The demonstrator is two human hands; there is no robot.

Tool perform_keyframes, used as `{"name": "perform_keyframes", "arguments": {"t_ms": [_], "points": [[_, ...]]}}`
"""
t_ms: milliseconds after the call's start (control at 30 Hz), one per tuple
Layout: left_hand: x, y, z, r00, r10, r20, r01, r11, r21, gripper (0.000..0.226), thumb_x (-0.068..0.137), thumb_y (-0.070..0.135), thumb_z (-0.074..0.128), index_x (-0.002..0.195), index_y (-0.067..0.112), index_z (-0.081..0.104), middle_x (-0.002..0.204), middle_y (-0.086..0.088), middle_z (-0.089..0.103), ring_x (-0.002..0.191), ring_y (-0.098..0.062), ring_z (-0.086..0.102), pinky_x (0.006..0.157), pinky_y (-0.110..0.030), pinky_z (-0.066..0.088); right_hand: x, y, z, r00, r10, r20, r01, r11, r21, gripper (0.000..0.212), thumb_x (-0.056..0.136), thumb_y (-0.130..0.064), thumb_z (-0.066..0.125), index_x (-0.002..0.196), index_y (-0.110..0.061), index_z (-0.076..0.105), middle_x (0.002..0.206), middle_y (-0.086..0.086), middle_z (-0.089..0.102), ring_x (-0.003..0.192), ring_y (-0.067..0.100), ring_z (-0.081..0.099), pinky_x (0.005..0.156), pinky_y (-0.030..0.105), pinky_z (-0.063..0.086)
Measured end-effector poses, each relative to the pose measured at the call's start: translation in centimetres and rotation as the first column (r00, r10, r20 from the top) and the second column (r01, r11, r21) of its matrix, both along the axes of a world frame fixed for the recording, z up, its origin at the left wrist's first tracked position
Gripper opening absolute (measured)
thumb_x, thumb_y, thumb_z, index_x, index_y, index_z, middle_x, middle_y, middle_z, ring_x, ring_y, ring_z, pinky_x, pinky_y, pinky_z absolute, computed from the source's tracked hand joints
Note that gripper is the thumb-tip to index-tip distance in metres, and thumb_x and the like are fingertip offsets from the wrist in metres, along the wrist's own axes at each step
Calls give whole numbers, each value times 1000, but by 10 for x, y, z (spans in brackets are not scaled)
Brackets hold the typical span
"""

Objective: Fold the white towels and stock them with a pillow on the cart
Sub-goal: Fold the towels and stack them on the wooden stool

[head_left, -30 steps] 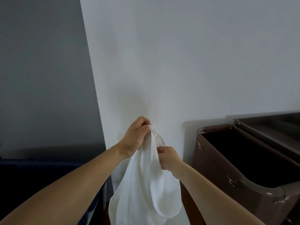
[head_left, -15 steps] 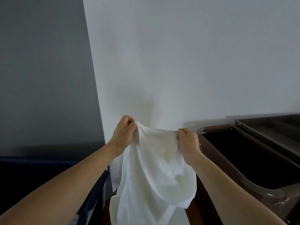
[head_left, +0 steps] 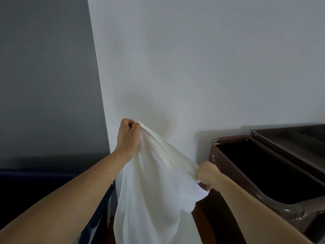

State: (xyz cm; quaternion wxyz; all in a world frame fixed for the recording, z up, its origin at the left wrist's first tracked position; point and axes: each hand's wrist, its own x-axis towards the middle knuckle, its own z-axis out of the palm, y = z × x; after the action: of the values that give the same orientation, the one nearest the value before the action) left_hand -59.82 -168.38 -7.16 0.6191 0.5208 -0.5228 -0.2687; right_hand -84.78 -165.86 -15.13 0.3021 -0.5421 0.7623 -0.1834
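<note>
No writing or label can be read on anything in view. A white towel [head_left: 154,191] hangs in front of the white wall [head_left: 193,59], just left of the brown cart [head_left: 228,166]. The left hand [head_left: 128,136] is fisted round the towel's top edge, high against the wall. The right hand [head_left: 207,175] grips the same edge lower down, beside the cart's near corner. Between the two grips the edge runs taut, slanting down toward the cart. The rest of the cloth drops below both hands, its long axis roughly vertical, and runs out of view at the bottom. The cart's dark bin [head_left: 263,173] lies open just beyond the right hand.
</note>
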Motion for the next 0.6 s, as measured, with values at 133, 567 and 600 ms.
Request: {"name": "perform_keyframes", "arguments": {"t_ms": [133,567,600], "points": [[-5,2,-17,995,-75,65,70,994,79,5,93,13,42,92,14,47,82,4,45,69,-11,40,59,-25,35,9,-15,47,726,-90,681,276,946,-170,14,92,-2,59,80,-9,59,74,10,61,62,21,60,57,31,51],[-1,9,14,982,-171,-85,164,982,-90,5,89,13,45,89,15,50,82,4,49,75,-11,45,67,-27,41,8,15,-35,866,-278,415,255,961,110,19,94,-21,66,104,-6,62,96,12,63,78,28,68,73,44,63],[-4,12,13,972,-218,-92,210,974,-88,6,85,17,46,87,16,51,82,4,50,76,-11,46,68,-29,42,11,15,-32,776,-330,538,300,943,145,26,95,-25,64,112,-6,59,101,14,62,84,33,67,73,49,62]]}}
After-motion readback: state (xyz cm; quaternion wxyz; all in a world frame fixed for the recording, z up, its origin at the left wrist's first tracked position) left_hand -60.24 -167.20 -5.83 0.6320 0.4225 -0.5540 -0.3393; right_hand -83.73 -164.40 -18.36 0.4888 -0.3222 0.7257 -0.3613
